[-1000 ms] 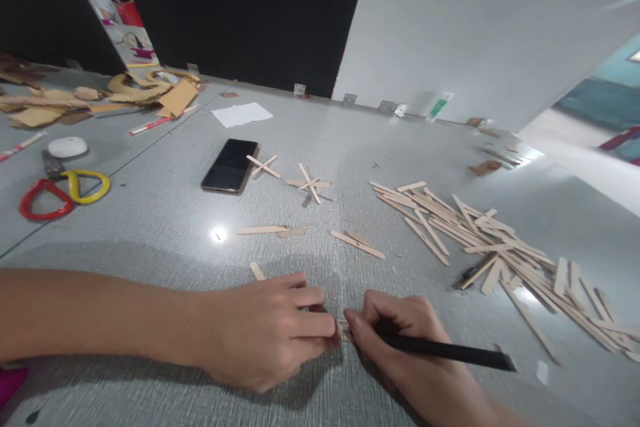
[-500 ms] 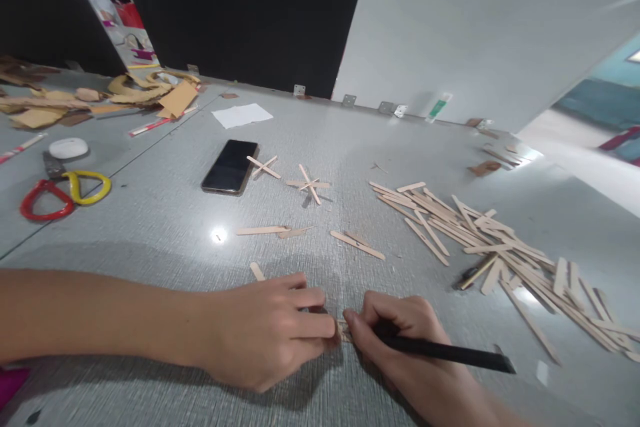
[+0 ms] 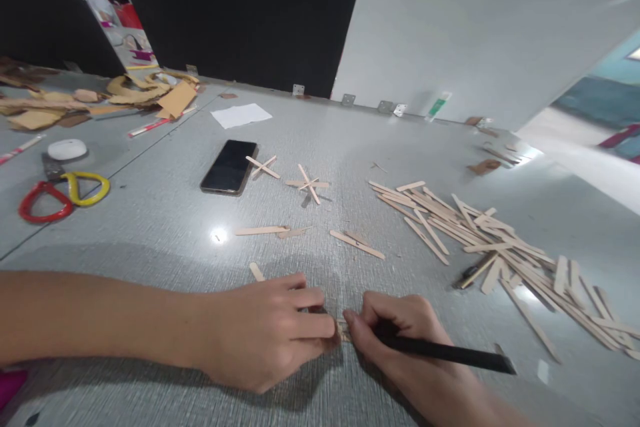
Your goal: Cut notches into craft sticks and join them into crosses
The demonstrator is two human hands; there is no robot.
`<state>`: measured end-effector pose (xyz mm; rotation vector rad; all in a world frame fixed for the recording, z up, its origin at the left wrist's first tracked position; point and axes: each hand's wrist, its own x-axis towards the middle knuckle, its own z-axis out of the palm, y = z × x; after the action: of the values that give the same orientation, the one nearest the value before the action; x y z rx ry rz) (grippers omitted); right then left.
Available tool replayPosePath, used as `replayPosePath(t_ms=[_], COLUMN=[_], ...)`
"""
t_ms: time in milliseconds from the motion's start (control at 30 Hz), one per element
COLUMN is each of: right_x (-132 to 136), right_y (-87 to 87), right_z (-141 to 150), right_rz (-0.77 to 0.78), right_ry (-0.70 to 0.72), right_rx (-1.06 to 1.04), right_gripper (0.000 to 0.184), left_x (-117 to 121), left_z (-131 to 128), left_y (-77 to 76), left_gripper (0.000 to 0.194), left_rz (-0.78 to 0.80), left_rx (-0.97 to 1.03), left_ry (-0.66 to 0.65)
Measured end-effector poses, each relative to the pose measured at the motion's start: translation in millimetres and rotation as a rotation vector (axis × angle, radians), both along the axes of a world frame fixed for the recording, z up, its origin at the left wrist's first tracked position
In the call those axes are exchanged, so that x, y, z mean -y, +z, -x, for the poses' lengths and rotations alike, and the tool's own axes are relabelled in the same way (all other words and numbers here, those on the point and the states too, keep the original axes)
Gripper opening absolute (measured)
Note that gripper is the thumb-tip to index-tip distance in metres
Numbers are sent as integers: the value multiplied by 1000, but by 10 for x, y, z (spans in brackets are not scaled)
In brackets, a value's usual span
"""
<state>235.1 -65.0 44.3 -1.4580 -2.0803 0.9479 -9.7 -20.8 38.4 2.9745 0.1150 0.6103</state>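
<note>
My left hand (image 3: 280, 333) rests low on the table with its fingers curled, pressing down a wooden craft stick (image 3: 345, 331). Only a short piece of that stick shows between my two hands. In my right hand (image 3: 410, 340) is a slim black utility knife (image 3: 450, 352), gripped like a pen with its back end pointing right. Its blade is hidden behind my fingers, close to the stick. Another craft stick (image 3: 257, 272) pokes out just beyond my left knuckles.
A heap of craft sticks (image 3: 470, 233) spreads over the right side. Ahead lie crossed sticks (image 3: 309, 183), split sticks (image 3: 357, 244) and a phone (image 3: 230, 167). Scissors (image 3: 65, 197), a white mouse (image 3: 67, 149) and cardboard scraps (image 3: 145, 90) are on the left. A wall panel (image 3: 450, 27) borders the table.
Both hands stay almost in place, the right still holding the knife by the stick. The view shifts very slightly; nothing else visibly moves.
</note>
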Motion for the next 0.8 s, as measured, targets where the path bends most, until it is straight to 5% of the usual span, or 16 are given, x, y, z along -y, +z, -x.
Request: replayPosePath(t_ms=[800], right_x=[-10], right_y=[14], right_z=[16], right_rz=[-67], right_ry=[-6], right_rx=[38], right_gripper=[47], left_x=[0], left_z=[8], left_y=[-7], left_gripper=[31], left_rz=[3], left_rx=[-9], left_ry=[-3])
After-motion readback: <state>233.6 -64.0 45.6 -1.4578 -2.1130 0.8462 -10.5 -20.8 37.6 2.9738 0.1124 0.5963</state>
